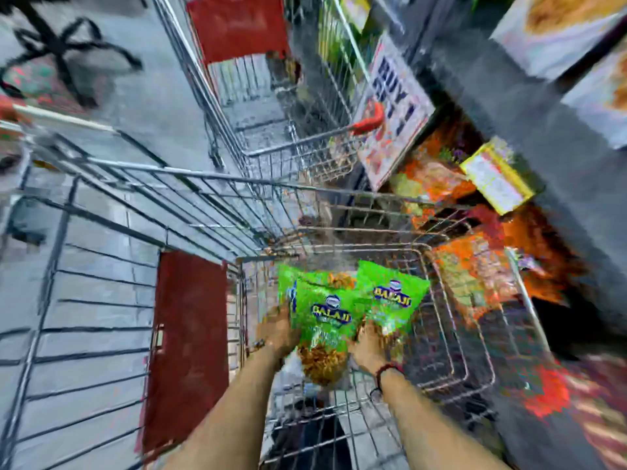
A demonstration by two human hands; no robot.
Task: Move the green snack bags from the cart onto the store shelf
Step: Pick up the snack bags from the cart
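Inside the wire cart [454, 337], low in the middle of the view, I hold several green snack bags. My left hand [276, 330] grips the left edge of the front green bag [327, 317], with another bag edge behind it. My right hand [368, 340] is closed on the lower part of a second green bag [393, 296] to the right. The store shelf [481, 106] rises on the right, with orange and red packets [441, 184] on its lower levels. The picture is blurred.
A second wire cart [298, 144] with a red handle stands ahead, beside a "BUY 1" sign [397, 110]. A red panel [190, 347] hangs on the cart's left side. A yellow price tag [497, 174] sticks out from the shelf. Grey tiled floor lies to the left.
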